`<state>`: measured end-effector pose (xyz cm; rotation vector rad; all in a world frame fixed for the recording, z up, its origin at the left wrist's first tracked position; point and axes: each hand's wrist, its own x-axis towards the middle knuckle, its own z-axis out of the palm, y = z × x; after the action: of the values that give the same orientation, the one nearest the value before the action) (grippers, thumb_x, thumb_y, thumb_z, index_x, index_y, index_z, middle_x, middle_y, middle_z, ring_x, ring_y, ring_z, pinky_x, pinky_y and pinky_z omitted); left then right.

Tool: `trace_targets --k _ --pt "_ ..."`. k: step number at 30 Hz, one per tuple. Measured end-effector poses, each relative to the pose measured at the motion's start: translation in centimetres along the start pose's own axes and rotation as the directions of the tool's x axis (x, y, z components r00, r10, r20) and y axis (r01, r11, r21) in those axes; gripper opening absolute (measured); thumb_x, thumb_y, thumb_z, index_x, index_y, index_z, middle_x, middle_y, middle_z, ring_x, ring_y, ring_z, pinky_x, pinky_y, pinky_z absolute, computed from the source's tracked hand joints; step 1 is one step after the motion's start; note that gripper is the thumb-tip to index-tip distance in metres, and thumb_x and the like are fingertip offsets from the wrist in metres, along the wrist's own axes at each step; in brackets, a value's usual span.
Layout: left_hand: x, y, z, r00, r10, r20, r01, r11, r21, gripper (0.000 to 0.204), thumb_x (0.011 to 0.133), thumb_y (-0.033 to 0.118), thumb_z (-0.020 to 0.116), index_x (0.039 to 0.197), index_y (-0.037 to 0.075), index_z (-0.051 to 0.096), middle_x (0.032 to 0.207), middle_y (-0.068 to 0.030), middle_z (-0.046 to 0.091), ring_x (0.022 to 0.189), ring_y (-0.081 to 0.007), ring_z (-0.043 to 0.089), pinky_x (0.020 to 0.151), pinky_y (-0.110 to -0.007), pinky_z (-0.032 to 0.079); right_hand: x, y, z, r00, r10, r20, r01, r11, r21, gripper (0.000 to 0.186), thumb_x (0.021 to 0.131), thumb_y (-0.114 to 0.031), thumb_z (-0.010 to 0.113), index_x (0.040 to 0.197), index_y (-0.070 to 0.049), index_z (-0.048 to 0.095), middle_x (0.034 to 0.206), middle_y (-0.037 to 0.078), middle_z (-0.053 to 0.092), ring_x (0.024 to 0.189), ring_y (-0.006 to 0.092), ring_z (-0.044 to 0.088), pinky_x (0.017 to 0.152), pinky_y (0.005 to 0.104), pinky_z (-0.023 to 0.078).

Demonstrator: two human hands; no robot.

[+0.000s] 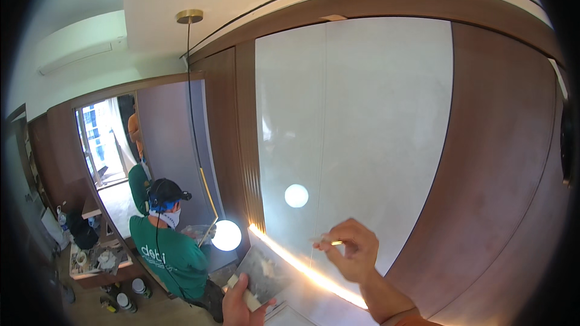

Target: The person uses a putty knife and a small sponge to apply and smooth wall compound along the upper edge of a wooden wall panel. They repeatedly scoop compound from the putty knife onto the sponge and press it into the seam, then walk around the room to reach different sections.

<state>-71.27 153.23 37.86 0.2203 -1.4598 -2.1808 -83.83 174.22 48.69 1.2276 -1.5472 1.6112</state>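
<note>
My left hand [235, 302] grips the pale handle [244, 291] of a flat grey metal plate [254, 268] with a smear of light paste on it. My right hand [353, 250] is closed on a small slim tool [336, 243] with a yellowish piece and a light tip, held in front of the glossy white wall panel [386, 139] and its thin vertical seam. Whether the tip touches the panel I cannot tell. A glowing light strip [302, 265] runs along the panel's lower part, behind both hands.
A co-worker [169, 265] in a green top and black cap is at the left, by a mirror [169, 115] and a hanging globe lamp [226, 235]. A cluttered shelf [99, 268] and several cans [127, 303] sit at the lower left. Brown panels [483, 175] flank the white one.
</note>
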Motion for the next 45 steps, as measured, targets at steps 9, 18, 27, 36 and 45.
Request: trace_targets --k 9,18,27,36,45 --pt "1.0 5.0 6.2 0.910 -0.298 0.288 0.403 0.798 -0.447 0.035 0.109 0.036 0.047 0.135 0.013 0.054 0.125 -0.0042 0.068 0.111 -0.0184 0.069 0.080 -0.039 0.061 -1.6 0.3 1.5 0.940 -0.336 -0.060 0.323 0.932 -0.164 0.032 0.069 0.013 0.076 0.098 -0.002 0.074 0.090 0.012 0.071 0.073 0.0207 0.073 0.064 0.0283 0.062" --pt "1.6 4.1 7.4 0.888 -0.297 0.353 0.441 0.770 -0.462 0.034 0.109 0.036 0.048 0.134 0.014 0.057 0.120 -0.0017 0.070 0.106 -0.0161 0.070 0.075 -0.036 0.061 -2.1 0.6 0.5 0.936 -0.352 -0.027 0.333 0.906 -0.260 0.040 0.065 0.014 0.075 0.100 -0.007 0.075 0.088 0.005 0.069 0.072 0.0179 0.074 0.060 0.0253 0.060" --pt "2.7 2.0 7.5 0.907 -0.260 0.332 0.383 0.836 -0.393 0.037 0.108 0.035 0.050 0.138 0.013 0.052 0.126 -0.0055 0.068 0.113 -0.0219 0.069 0.079 -0.041 0.061 -2.4 4.5 -0.6 0.960 -0.229 0.162 0.276 0.873 -0.403 0.044 0.063 0.003 0.079 0.102 -0.017 0.081 0.085 0.001 0.067 0.069 0.0150 0.067 0.055 0.0278 0.054" --pt "-0.1 -2.9 4.3 0.780 -0.531 0.330 0.622 0.711 -0.327 0.043 0.107 0.034 0.056 0.142 0.009 0.049 0.122 -0.0084 0.068 0.106 -0.0247 0.071 0.080 -0.045 0.062 -21.8 18.9 -3.4 0.702 0.667 0.249 -0.480 0.701 -0.527 0.008 0.086 -0.012 0.072 0.093 -0.008 0.070 0.088 0.010 0.068 0.076 0.0308 0.066 0.067 0.0403 0.053" --pt "-1.7 -10.0 1.8 0.360 -0.846 0.393 0.930 0.357 -0.086 0.038 0.105 0.033 0.060 0.135 0.009 0.057 0.118 -0.0095 0.068 0.106 -0.0209 0.068 0.078 -0.040 0.059 -66.5 21.9 -14.6 -0.400 0.769 0.499 -0.091 0.508 -0.856 0.030 0.093 -0.033 0.063 0.090 -0.004 0.072 0.091 0.017 0.075 0.090 0.0380 0.072 0.079 0.0475 0.057"
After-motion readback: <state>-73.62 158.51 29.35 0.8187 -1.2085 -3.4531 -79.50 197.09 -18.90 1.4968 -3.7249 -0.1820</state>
